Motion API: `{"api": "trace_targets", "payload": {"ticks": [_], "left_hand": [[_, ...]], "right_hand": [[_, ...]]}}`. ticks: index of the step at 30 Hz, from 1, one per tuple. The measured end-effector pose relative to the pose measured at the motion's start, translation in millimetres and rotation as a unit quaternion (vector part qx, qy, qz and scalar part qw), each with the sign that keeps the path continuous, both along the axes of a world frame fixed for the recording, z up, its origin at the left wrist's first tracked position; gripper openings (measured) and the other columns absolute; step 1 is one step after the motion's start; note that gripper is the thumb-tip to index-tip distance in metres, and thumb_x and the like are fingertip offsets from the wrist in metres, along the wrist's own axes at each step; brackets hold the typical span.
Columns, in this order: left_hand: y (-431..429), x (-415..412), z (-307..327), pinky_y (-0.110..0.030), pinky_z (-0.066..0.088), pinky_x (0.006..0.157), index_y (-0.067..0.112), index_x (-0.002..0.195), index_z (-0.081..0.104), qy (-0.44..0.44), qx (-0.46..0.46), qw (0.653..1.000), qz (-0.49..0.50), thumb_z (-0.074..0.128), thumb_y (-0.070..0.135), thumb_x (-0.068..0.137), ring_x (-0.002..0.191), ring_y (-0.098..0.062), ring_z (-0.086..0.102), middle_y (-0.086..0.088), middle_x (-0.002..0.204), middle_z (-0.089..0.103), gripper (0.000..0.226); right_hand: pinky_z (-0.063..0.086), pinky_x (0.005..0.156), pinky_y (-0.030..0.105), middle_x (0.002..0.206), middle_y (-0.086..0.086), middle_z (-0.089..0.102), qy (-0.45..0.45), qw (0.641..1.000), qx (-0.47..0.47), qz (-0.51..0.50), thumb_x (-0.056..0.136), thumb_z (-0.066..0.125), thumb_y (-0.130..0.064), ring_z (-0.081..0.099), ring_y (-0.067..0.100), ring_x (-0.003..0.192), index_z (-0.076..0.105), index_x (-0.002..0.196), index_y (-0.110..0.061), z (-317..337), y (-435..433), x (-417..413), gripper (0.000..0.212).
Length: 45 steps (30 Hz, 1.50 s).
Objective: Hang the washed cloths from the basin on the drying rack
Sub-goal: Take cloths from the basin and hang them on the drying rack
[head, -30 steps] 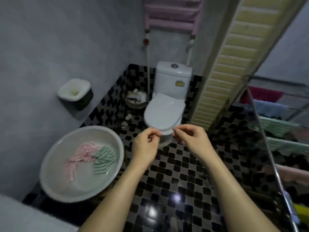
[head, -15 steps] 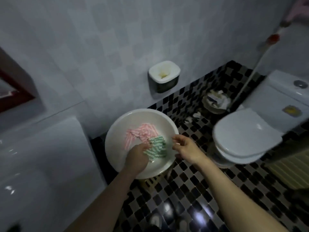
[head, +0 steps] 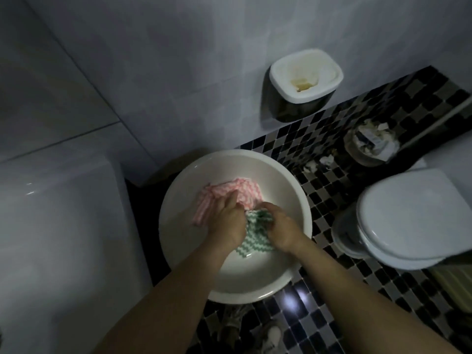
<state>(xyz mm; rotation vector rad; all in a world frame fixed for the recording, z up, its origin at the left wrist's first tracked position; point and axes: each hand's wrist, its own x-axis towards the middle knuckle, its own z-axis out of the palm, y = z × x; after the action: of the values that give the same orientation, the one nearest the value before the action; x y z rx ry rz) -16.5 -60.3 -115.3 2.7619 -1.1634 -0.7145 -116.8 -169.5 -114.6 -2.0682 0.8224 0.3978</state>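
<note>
Gripping a crumpled green zigzag cloth [head: 255, 242], the right hand [head: 281, 231] rested in the white basin [head: 255, 282]; the left hand [head: 227, 223], on a pink cloth [head: 224, 191], had an unclear grasp. Beneath the basin lay checkered floor [head: 332, 175].

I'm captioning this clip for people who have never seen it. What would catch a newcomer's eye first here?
The white basin in the middle of the view holds a pink striped cloth and a green zigzag cloth. Both hands are down in it: the left hand lies on the pink cloth, the right hand grips the green one. A closed toilet stands at the right.
</note>
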Motion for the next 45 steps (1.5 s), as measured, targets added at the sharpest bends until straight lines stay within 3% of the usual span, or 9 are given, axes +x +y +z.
{"api": "trace_targets", "payload": {"ticks": [6,10,19,24,28,31,35,40,45], "left_hand": [[-16,25,-29,-0.036,0.03,0.11,0.017,0.131,0.056,0.001,0.018,1.0,-0.021,0.053,0.013,0.085,0.134,-0.028,0.034,0.0,0.149,0.041,0.047],[-7,38,-20,-0.032,0.047,0.087,0.018,0.095,0.076,-0.019,-0.173,0.982,0.074,0.059,0.009,0.08,0.097,-0.028,0.064,-0.007,0.101,0.073,0.025],[8,44,65,-0.035,0.053,0.083,0.017,0.096,0.065,0.333,-0.425,0.747,0.388,0.056,-0.002,0.087,0.099,-0.029,0.065,-0.012,0.104,0.07,0.022],[11,33,124,-0.013,0.05,0.065,0.018,0.088,0.071,0.273,-0.358,0.841,0.299,0.049,-0.006,0.084,0.082,-0.01,0.063,0.003,0.088,0.069,0.032],[8,18,168,-0.009,0.043,0.05,-0.002,0.079,0.069,0.292,-0.315,0.881,0.198,0.055,0.007,0.088,0.064,-0.018,0.059,-0.024,0.08,0.068,0.019],[4,7,183,-0.015,0.045,0.057,0.025,0.084,0.071,0.246,-0.211,0.945,0.052,0.068,0.039,0.083,0.065,-0.005,0.061,0.007,0.071,0.069,0.015],[-2,-6,184,-0.037,0.051,0.062,0.023,0.079,0.071,0.247,-0.217,0.944,0.009,0.069,0.054,0.07,0.065,-0.012,0.065,-0.001,0.068,0.07,0.032],[-10,-14,198,-0.027,0.027,0.054,0.02,0.049,0.053,0.263,-0.254,0.931,0.001,0.06,0.029,0.068,0.047,-0.007,0.032,0.011,0.044,0.036,0.022],[-16,-13,198,-0.025,0.041,0.058,0.032,0.056,0.061,0.171,-0.248,0.953,-0.014,0.065,0.024,0.07,0.054,-0.005,0.047,0.012,0.052,0.054,0.016]], "right_hand": [[0.042,0.096,0.031,0.131,0.014,0.056,0.018,1.0,-0.01,-0.003,0.087,0.053,-0.002,0.054,0.031,0.12,0.044,0.136,-0.008,-30,-9,23,0.05],[0.047,0.086,0.032,0.112,0.016,0.067,0.038,0.994,-0.105,-0.001,0.089,0.054,-0.005,0.062,0.032,0.104,0.064,0.11,-0.01,-31,-8,28,0.024],[0.046,0.062,0.023,0.065,-0.008,0.062,-0.061,0.993,0.0,-0.097,0.088,0.069,-0.027,0.061,0.011,0.061,0.063,0.068,-0.022,44,-16,13,0.022],[0.059,0.08,0.046,0.085,0.011,0.067,-0.167,0.937,0.208,-0.226,0.089,0.064,-0.008,0.069,0.024,0.077,0.065,0.089,-0.002,94,-10,-1,0.006],[0.059,0.073,0.041,0.072,0.008,0.068,-0.223,0.946,0.123,-0.202,0.084,0.072,-0.011,0.066,0.02,0.068,0.068,0.079,-0.006,134,-9,-10,0.008],[0.052,0.058,0.028,0.064,0.003,0.066,-0.235,0.957,0.043,-0.161,0.08,0.077,-0.021,0.06,0.01,0.056,0.069,0.072,-0.008,165,-10,-12,0.018],[0.046,0.054,0.022,0.059,-0.005,0.064,-0.214,0.966,0.006,-0.142,0.078,0.08,-0.022,0.056,0.003,0.052,0.068,0.066,-0.012,198,-12,-16,0.019],[0.048,0.046,0.02,0.059,0.004,0.065,-0.191,0.969,0.091,-0.124,0.079,0.077,-0.011,0.06,0.01,0.048,0.066,0.068,-0.007,228,-25,-39,0.016],[0.054,0.054,0.017,0.066,0.007,0.068,-0.193,0.957,0.178,-0.127,0.085,0.068,-0.001,0.065,0.008,0.055,0.066,0.078,0.001,243,-34,-61,0.008]]}}
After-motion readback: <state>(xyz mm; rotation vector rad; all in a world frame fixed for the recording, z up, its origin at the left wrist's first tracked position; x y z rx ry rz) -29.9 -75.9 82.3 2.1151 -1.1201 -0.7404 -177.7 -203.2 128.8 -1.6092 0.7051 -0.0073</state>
